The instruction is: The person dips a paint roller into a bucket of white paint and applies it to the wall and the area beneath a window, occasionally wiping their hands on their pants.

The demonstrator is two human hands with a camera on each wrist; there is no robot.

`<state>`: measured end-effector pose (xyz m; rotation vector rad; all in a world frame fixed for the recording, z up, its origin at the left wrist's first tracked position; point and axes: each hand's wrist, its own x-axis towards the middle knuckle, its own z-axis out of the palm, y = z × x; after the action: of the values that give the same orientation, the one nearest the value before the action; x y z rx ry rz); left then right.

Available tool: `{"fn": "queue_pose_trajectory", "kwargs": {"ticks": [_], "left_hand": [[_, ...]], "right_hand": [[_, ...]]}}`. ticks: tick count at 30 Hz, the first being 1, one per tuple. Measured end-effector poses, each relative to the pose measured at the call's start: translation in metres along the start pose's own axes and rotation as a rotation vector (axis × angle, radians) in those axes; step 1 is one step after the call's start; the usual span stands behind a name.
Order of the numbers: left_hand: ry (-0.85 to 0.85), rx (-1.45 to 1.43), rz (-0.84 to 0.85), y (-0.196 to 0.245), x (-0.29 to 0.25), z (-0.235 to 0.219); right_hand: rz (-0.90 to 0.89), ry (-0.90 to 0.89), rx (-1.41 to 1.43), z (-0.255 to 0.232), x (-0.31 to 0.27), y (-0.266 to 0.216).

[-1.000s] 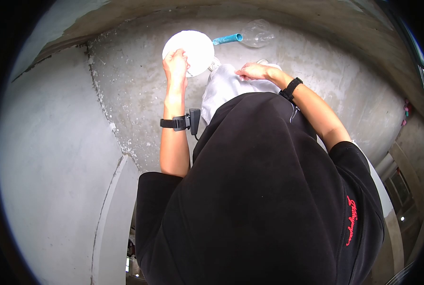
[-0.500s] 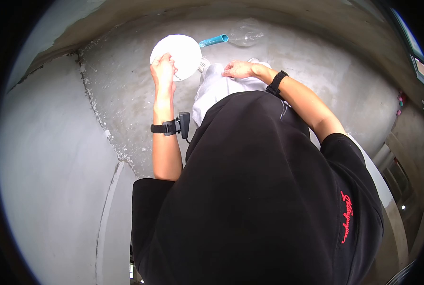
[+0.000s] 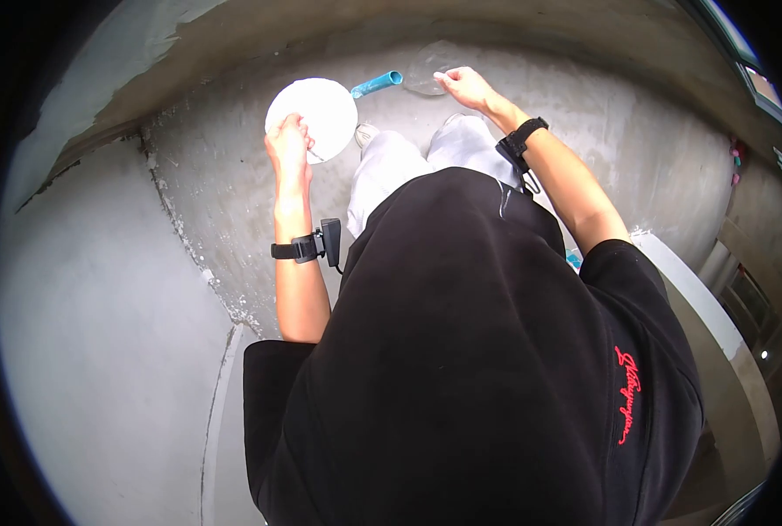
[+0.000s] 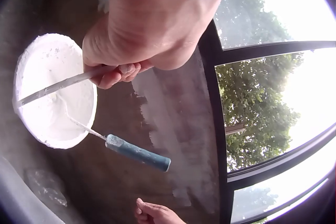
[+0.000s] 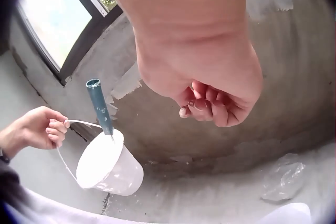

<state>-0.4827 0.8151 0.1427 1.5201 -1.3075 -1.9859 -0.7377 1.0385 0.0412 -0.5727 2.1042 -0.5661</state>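
Observation:
My left hand (image 3: 290, 145) grips the thin bail handle (image 4: 60, 84) of a white bucket (image 5: 128, 174). The bucket hangs tilted, its inside coated with white paint. Out of it leans a paint roller, its blue handle (image 5: 98, 103) sticking up past the rim and its bent wire (image 4: 93, 131) running down inside; the roller end is hidden in the bucket. My right hand (image 5: 215, 100) is in the air to the right of the bucket, fingers loosely curled, with nothing seen in it.
A crumpled clear plastic bag (image 5: 283, 179) lies on the grey floor. Ahead rises a bare cement wall (image 5: 184, 134), patched with white, below a dark-framed window (image 4: 262, 103). A pale wall (image 3: 102, 333) stands at the left.
My right hand has lifted off the lap and moved forward, now overlapping the plastic bag in the head view. The bucket has shifted slightly left and lower there, still held by my left hand.

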Motion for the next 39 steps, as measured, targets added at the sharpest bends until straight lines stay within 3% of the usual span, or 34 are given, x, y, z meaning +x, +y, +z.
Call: {"fn": "queue_pose_trajectory", "kwargs": {"ticks": [6,13,18,21,27,30,37,39], "left_hand": [[-0.065,-0.008,0.021,-0.004,0.004,0.0],[-0.179,0.03,0.046,0.016,-0.006,-0.01],[-0.223,0.136,0.065,0.02,-0.006,-0.02],[-0.249,0.183,0.066,0.024,0.0,-0.021],[-0.279,0.311,0.093,0.038,-0.013,-0.001],[-0.298,0.34,0.105,0.045,-0.022,0.007],[-0.308,0.372,0.12,0.053,-0.051,0.047],[-0.34,0.351,0.124,0.06,-0.066,0.066]], "right_hand": [[-0.187,0.1,0.066,-0.021,-0.054,0.038],[-0.146,0.259,0.458,-0.014,-0.18,0.05],[-0.162,0.446,0.503,0.016,-0.25,0.03],[-0.077,0.504,0.481,0.025,-0.286,0.008],[0.034,0.565,0.561,0.044,-0.345,-0.01],[-0.011,0.582,0.607,0.047,-0.374,-0.016],[0.087,0.572,0.726,0.053,-0.412,0.003],[0.102,0.629,0.63,0.048,-0.436,0.008]]}}
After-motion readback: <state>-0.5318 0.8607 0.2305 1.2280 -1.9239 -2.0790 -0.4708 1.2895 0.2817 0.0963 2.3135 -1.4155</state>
